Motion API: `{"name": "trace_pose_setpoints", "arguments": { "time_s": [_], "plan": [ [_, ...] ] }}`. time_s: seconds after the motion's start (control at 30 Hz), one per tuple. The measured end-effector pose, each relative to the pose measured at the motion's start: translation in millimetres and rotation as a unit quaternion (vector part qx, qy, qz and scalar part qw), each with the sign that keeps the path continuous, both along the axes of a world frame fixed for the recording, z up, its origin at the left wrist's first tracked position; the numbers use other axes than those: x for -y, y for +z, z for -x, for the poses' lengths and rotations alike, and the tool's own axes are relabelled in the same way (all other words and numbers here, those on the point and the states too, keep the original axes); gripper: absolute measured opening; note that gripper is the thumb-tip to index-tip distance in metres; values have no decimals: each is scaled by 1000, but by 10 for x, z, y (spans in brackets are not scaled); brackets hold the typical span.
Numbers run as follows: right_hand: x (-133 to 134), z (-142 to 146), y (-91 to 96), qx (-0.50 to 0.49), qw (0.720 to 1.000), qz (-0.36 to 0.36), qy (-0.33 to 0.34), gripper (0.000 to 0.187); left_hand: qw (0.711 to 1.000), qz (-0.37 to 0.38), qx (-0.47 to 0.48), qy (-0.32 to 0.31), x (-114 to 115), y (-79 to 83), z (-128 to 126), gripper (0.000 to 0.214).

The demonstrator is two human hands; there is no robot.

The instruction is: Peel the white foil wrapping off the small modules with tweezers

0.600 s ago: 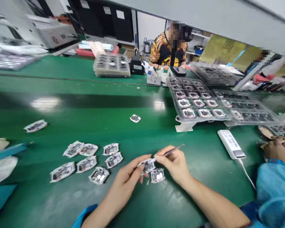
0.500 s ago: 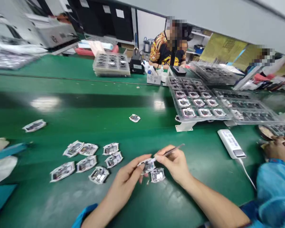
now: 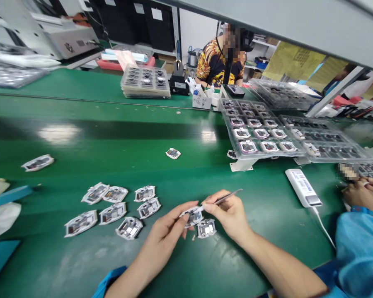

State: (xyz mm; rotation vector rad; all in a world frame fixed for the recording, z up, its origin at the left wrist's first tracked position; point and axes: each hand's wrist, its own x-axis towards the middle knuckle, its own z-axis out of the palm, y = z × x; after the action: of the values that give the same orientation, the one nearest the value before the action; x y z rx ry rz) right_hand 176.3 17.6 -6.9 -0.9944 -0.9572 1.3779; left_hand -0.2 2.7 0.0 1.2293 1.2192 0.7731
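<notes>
My left hand (image 3: pixel 164 234) pinches a small circuit module in white film (image 3: pixel 192 216) between thumb and fingers. My right hand (image 3: pixel 230 217) holds slim metal tweezers (image 3: pixel 226 198), whose tips meet the film on that module. Just below my hands, a second film-edged module (image 3: pixel 207 228) lies on the green bench (image 3: pixel 112 153), almost touching my left fingers. To the left lies a group of several similar modules (image 3: pixel 118 209). The held module's underside is hidden by my fingers.
A clear tray of modules (image 3: pixel 261 134) stands on white supports to the right, beside a white corded device (image 3: pixel 303 188). A co-worker's hands (image 3: pixel 363 194) work at the right edge. Another person (image 3: pixel 220 62) sits across the bench behind stacked trays (image 3: pixel 145 82).
The whole view has shifted slightly as my head moved. My hands, the tweezers and the held module keep nearly the same position.
</notes>
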Motion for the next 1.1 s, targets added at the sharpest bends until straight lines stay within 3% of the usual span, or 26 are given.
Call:
{"name": "trace_pose_setpoints", "arguments": {
  "time_s": [0.63, 0.87, 1.1],
  "plan": [
    [93, 38, -42, 104, 993, -61, -10, 9, 997, 29, 34, 63, 1, -17, -111, 43],
    [57, -3, -42, 126, 985, -116, -28, 8, 988, 90, 88, 85, 15, -13, -89, 41],
    [51, 9, -22, 130, 987, -95, 5, 10, 987, 102, 109, 68, 41, 4, -86, 41]
  ]
}}
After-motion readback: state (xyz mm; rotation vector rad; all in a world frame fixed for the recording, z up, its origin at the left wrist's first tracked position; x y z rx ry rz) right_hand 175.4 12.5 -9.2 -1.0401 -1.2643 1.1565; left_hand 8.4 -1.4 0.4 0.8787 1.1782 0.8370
